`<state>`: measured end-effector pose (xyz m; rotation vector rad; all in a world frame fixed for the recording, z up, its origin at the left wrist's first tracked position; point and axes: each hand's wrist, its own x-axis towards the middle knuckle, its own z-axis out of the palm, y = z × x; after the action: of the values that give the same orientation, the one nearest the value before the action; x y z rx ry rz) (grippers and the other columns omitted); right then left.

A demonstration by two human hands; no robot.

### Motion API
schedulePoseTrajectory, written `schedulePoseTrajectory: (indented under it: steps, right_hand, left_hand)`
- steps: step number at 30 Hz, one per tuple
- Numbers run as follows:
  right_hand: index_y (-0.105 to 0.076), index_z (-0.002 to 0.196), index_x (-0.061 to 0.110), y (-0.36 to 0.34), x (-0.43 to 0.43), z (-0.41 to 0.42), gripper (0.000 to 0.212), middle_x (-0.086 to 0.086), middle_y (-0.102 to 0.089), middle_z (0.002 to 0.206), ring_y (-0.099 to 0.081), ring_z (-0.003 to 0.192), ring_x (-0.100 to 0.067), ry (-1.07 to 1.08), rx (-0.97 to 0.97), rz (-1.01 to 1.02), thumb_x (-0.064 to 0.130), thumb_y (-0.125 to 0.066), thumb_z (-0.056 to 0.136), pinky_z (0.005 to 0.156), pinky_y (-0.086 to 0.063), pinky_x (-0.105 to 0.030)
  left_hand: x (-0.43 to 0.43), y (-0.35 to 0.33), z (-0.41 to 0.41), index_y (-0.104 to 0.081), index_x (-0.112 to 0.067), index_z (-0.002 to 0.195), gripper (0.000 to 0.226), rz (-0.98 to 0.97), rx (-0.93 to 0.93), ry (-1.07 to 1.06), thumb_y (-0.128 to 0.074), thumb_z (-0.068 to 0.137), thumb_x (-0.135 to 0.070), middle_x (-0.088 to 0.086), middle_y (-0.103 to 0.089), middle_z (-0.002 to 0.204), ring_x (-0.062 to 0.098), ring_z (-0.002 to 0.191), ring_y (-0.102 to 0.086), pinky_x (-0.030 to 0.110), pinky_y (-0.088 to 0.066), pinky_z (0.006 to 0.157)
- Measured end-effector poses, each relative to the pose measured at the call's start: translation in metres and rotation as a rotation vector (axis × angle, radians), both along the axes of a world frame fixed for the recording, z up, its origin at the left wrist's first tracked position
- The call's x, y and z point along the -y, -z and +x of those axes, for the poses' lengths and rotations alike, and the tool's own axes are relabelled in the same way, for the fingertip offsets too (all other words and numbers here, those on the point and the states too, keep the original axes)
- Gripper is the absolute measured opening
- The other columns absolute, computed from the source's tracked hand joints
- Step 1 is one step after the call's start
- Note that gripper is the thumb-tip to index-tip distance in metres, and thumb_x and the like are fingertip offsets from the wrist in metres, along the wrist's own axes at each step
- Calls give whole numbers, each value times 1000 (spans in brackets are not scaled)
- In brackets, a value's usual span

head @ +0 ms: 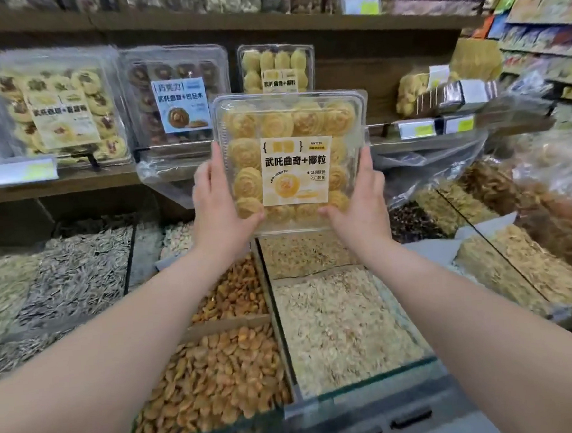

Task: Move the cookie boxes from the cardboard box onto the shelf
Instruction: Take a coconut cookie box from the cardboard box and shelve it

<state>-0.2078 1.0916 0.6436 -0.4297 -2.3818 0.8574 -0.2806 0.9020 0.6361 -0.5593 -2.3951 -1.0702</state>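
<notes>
So the box (292,155) is up in the middle of the frame, in the air, upright with its label facing the camera. It's right in front of the shelf (58,188) and not resting on it yet. The left hand (217,203) is clamped on its lower left edge and the right hand (360,198) on the lower right. Thumbs are on the front near the bottom corners, and the other fingers are hidden behind.

Handling-wise, it's a thin clear plastic clamshell full of swirl cookies, so I'd guess light, a bit flexy and kinda slick. The cookies look crumbly, so no squeezing the middle of the lid and no dropping it. The best hold is pretty much this one: both side rims, low down, where the plastic is likely stiffest. One hand on a corner would probably twist it or pop the lid.

A matching box (275,66) stands on the shelf just above it in the frame, so that looks like its spot. Open nut bins (220,371) fill the bottom of the frame, so a slip would land it in there.
</notes>
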Motion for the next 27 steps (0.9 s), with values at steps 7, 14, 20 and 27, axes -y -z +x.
schedulePoseTrajectory:
  steps: [7, 14, 20, 27]
  right_hand:
    - [9, 152, 26, -35, -93, -94, 111, -9, -28, 142, -46, 124, -28, -144, -41, 19, 16, -76, 80, 96, -42, -40]
    - [21, 149, 21, -60, -140, -196, 117, -10, -29, 142, -56, 111, -32, -112, -104, 80, 22, -75, 81, 77, -43, -34]
    - [26, 147, 18, -66, -157, -282, 118, -12, -30, 139, -59, 105, -30, -112, -147, 52, 20, -73, 83, 74, -45, -32]
    - [24, 148, 23, -52, -165, -353, 120, -11, -37, 130, -59, 94, -21, -134, -54, 81, 19, -76, 81, 73, -48, -33]
  left_hand:
    - [-90, -29, -67, 9, -21, 152, 121, 40, -44, -168, -82, 72, -25, 4, -18, 149, 20, 138, -20, 23, -12, 107]
    - [-149, -59, -150, 6, -16, 152, 117, -36, -179, -344, -81, 74, -21, 11, -23, 150, 31, 134, -29, 41, -29, 110]
    - [-178, -73, -228, 4, -14, 153, 114, -62, -218, -421, -79, 74, -13, 10, -24, 150, 35, 128, -33, 46, -35, 103]
    - [-189, -59, -296, 7, -16, 152, 120, -95, -80, -455, -81, 72, -14, 10, -23, 149, 36, 123, -39, 46, -41, 95]
